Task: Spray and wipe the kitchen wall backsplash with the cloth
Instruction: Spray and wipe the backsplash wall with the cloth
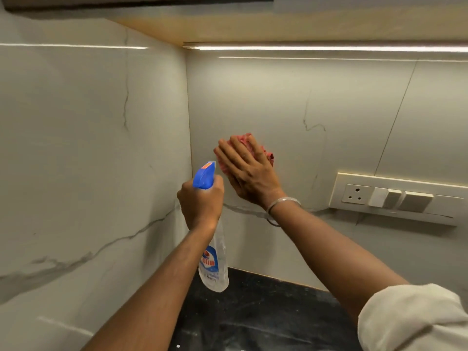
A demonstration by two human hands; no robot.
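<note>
The backsplash (316,102) is pale marble-look tile meeting a side wall at a corner. My right hand (249,171) lies flat on a bunched red cloth (244,139), pressing it against the backsplash just right of the corner. My left hand (201,202) grips the neck of a clear spray bottle (215,259) with a blue trigger head (204,176), nozzle aimed up at the wall near the cloth. The bottle hangs over the counter, close to my right wrist.
A cream switch plate with a socket (395,197) is mounted on the backsplash to the right. A black stone counter (266,315) runs below. The side wall (88,148) closes the left. A lit strip under a cabinet (329,48) spans the top.
</note>
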